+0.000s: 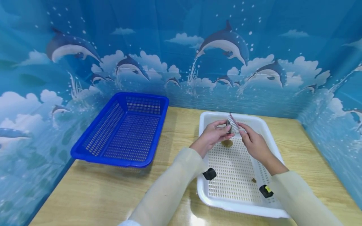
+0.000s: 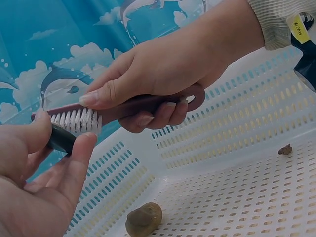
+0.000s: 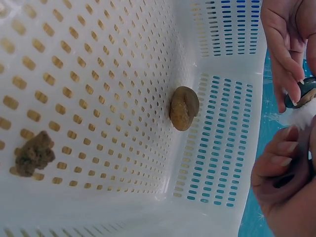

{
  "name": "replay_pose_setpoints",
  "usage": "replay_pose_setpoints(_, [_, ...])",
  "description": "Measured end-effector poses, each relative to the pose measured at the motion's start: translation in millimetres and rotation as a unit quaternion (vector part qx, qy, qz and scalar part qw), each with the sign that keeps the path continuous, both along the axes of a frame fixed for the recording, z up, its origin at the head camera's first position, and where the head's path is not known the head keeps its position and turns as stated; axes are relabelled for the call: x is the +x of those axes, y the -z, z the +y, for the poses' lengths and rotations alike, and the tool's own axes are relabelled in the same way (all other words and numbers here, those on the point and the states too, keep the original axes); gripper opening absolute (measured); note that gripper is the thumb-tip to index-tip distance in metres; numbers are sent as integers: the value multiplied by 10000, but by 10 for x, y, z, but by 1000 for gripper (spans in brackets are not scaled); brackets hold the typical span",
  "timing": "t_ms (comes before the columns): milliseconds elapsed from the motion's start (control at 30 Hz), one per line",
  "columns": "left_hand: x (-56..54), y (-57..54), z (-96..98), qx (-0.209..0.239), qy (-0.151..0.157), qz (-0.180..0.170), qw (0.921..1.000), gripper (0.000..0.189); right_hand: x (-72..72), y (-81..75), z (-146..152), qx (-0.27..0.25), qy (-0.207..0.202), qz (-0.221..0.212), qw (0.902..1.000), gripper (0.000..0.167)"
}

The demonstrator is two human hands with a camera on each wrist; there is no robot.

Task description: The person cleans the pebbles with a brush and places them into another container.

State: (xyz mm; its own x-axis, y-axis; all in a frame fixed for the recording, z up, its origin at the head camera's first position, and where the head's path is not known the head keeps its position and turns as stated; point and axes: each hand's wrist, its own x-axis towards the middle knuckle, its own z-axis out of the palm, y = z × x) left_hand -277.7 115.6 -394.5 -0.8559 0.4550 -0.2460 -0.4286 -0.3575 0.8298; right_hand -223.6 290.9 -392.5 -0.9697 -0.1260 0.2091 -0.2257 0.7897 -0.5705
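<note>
Over the far part of a white plastic basket (image 1: 240, 207), my left hand (image 1: 213, 134) pinches a dark, smooth, rounded object (image 2: 61, 139) between thumb and fingers; cannot tell whether it is a shell or a stone. A mauve-handled scrubbing brush (image 2: 143, 104) is gripped in my right hand (image 1: 255, 145), thumb along its back. Its white bristles (image 2: 76, 120) press against the dark object, and fingers hide part of both. Below the hands, a rounded tan-brown piece, like a shell or pebble (image 3: 184, 108), lies on the basket floor.
A small rough brown lump (image 3: 35, 154) lies on the basket floor nearer the front right. To the left stands a blue perforated basket (image 1: 158, 131) on the wooden table (image 1: 99, 191). A dolphin-print backdrop (image 1: 181, 72) closes off the back and sides.
</note>
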Motion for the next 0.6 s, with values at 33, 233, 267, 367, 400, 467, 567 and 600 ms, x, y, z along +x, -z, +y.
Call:
replay_pose_setpoints(33, [0,-3,-1,-5,-1,-4,10000,42,-3,0,2,8,26,-83,10000,51])
replay_pose_setpoints(233, [1,-14,-7,41,-26,-79,10000,42,-13,0,6,-91,41,-361,9993,56])
replay_pose_setpoints(267, [1,-14,-8,49,-38,-77,10000,42,-15,2,8,-102,32,-363,9993,56])
replay_pose_setpoints(367, [0,-12,-7,55,-108,-49,9999,43,-14,0,10,-117,10,-344,9993,55])
replay_pose_setpoints(400, [-1,-12,-8,73,-135,-56,9999,43,-15,1,12,-123,5,-338,9994,55])
replay_pose_setpoints(467, [-1,-8,-8,77,-177,-16,9998,43,-13,1,13,-138,-6,-324,9994,55])
replay_pose_setpoints(567, [0,-4,-13,85,-253,7,9996,42,-10,4,13,-178,-32,-252,9995,54])
replay_pose_setpoints(600, [0,-2,-14,77,-285,26,9996,41,-9,6,13,-183,-48,-214,9996,54])
